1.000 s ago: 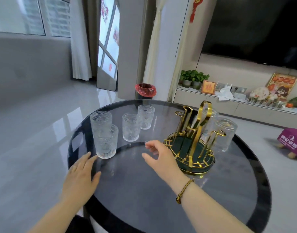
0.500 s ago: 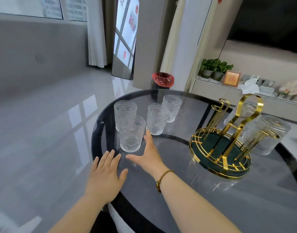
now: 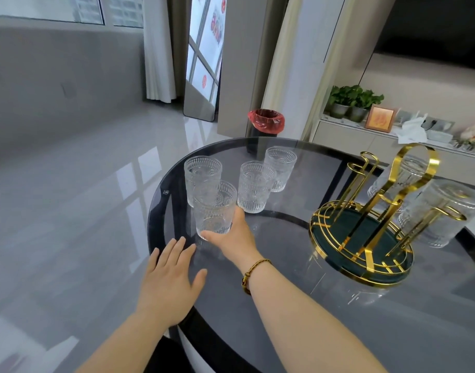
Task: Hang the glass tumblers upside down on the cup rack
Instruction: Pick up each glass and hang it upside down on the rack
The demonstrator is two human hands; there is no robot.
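The right hand [image 3: 235, 238] was wrapped around the base of the nearest tumbler [image 3: 214, 210], thumb at the near side and fingers behind the glass; whether the glass was already lifted from the table [image 3: 271, 265] could not be told. The left hand [image 3: 169, 284] was laid flat with fingers spread at the table's edge, holding nothing. Three more upright tumblers were grouped just behind: one [image 3: 202, 173] seen touching or overlapping the held glass, one [image 3: 255, 187] just beside the hand, and a further one [image 3: 280, 168] at the back. Two tumblers [image 3: 441, 211] were already hung upside down on the gold cup rack [image 3: 365, 238], well apart to the right.

Trouble was judged most likely from crowding: a neighbouring glass could be knocked or dragged if the held one were pulled sideways. A low, one-handed grip on ribbed glass could slip during inversion, and the rim could be struck against a prong.
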